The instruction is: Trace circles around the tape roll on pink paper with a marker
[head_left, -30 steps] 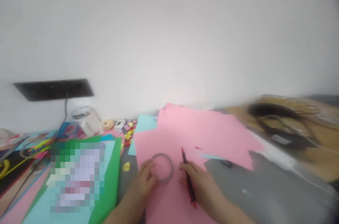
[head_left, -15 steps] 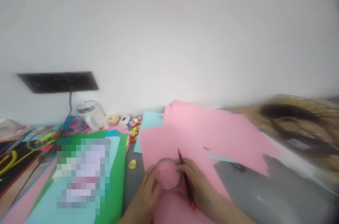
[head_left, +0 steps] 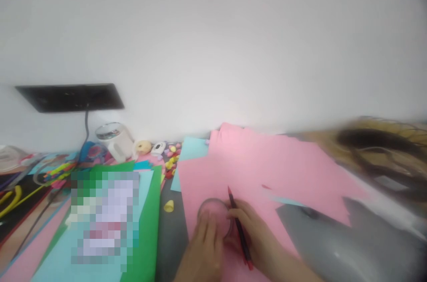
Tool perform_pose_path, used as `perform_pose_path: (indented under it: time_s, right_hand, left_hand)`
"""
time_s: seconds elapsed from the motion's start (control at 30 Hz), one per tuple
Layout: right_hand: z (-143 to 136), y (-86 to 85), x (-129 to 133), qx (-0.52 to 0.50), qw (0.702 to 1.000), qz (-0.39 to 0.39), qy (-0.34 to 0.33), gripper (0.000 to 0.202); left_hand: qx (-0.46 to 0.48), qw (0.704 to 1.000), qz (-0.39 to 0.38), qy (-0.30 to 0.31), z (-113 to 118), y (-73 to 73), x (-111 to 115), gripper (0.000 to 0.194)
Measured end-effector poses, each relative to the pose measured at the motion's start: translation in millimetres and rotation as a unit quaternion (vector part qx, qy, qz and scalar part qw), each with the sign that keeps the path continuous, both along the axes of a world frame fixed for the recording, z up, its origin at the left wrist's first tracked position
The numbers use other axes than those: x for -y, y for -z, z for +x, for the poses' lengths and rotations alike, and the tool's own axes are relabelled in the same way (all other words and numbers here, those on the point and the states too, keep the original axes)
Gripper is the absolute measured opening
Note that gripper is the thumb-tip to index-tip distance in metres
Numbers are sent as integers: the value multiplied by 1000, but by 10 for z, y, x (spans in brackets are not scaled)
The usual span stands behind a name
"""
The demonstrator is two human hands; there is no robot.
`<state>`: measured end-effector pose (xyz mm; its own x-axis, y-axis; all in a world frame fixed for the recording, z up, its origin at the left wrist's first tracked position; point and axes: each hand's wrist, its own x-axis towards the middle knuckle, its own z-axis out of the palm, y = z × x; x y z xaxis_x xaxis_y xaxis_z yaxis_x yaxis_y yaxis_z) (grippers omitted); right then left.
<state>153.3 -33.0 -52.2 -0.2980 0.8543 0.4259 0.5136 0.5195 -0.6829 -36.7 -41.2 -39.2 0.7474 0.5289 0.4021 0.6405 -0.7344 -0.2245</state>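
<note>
A clear round disc or ring with a grey rim (head_left: 213, 200) lies on a pink paper sheet (head_left: 196, 175), the pink showing inside it. My left hand (head_left: 205, 237) rests over its lower left part, fingers stretched out and lying flat. On the other side my right hand (head_left: 251, 228) is closed around a black and red pen (head_left: 240, 228). That pen points up and away, its red tip resting near or above the paper; contact cannot be made out. My right fingertips reach the ring's right edge.
Blue and green paper sheets (head_left: 151, 211) lie at left. A small yellow piece (head_left: 169, 206) sits on the grey table (head_left: 170, 237). Behind stand a white mug (head_left: 120, 142) and small colourful pieces (head_left: 171, 164). More pink sheets (head_left: 283, 166) spread right, beside a blurred dark object (head_left: 376, 157).
My left hand has moved from gripping the ring's left edge to lying flat over it. The right hand still holds the pen. The view has shifted slightly.
</note>
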Motion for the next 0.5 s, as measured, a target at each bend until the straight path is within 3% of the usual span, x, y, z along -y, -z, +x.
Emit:
perform_pose_path:
  time_s: [0.17,0.33,0.5]
  right_hand:
    - [-18,93,-16,-25,1000,-15,8,25]
    - [-16,88,-31,-44,999,-22,5,22]
    - [-14,67,-38,-65,997,-39,0,21]
  left_hand:
    - [-46,995,-1,-87,227,6,-46,44]
    - [-57,994,19,-89,278,-51,-95,38]
    - [-30,994,27,-102,259,20,-82,37]
